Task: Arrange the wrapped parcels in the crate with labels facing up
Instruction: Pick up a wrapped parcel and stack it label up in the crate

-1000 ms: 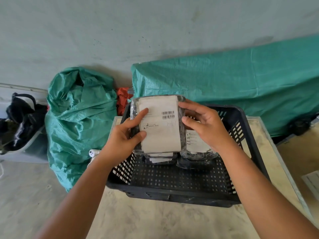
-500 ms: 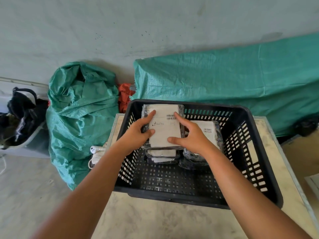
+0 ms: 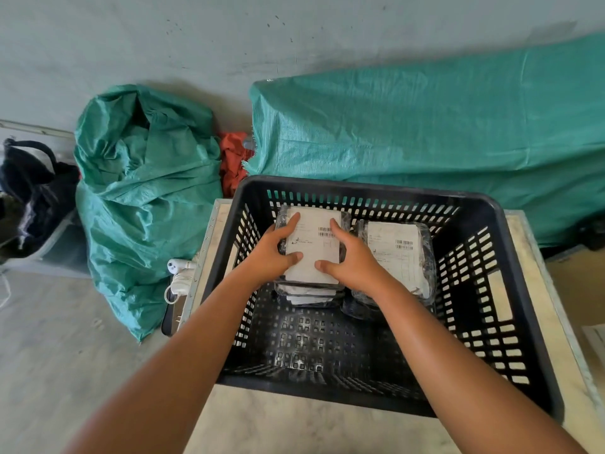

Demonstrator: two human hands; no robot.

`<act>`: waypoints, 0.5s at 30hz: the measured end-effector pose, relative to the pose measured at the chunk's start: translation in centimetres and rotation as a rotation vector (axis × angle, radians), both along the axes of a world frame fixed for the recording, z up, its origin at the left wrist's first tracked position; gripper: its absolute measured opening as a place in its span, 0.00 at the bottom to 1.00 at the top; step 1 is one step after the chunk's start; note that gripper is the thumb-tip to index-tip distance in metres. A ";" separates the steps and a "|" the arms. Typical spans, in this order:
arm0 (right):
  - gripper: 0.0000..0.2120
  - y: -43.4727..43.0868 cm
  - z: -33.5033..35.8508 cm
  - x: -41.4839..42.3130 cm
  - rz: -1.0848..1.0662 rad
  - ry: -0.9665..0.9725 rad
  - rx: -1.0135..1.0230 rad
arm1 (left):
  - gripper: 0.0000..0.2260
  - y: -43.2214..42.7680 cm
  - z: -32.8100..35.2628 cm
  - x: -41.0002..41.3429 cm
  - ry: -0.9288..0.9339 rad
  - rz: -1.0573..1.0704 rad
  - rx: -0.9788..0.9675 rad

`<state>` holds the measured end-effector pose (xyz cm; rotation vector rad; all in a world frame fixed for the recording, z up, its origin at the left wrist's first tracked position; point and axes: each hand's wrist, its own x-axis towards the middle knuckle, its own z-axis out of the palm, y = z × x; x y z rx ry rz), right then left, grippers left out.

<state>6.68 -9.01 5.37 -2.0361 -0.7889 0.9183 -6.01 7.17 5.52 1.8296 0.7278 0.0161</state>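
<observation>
A black perforated crate [image 3: 510, 290] stands on a pale table. In its far left corner a stack of wrapped parcels rises, and the top parcel [image 3: 316, 244] lies with its white barcode label up. My left hand [image 3: 271, 257] grips its left edge and my right hand [image 3: 352, 260] grips its right edge, thumbs resting on the label. A second stack [image 3: 397, 253] sits just to the right, label also facing up. Lower parcels in both stacks are mostly hidden.
The table [image 3: 294, 424] carries the crate, with a strip of top showing in front. A bulging green sack [image 3: 140, 198] and a black bag [image 3: 29, 191] stand on the floor to the left. A green tarp [image 3: 425, 132] covers something behind the crate. A white plug [image 3: 178, 273] hangs beside the table.
Both hands have lowered the top parcel from above the crate rim down onto the left stack inside the crate. The camera has tilted down and closer.
</observation>
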 end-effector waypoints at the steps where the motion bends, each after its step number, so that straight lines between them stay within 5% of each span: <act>1: 0.50 0.0 -0.3 -0.1 0.010 -0.024 -0.029 | 0.36 -0.1 -0.4 0.1 0.012 -0.003 0.001; 15: 0.49 0.8 -1.6 -0.2 0.032 -0.087 -0.171 | 0.39 0.3 -3.0 0.5 0.069 -0.032 -0.004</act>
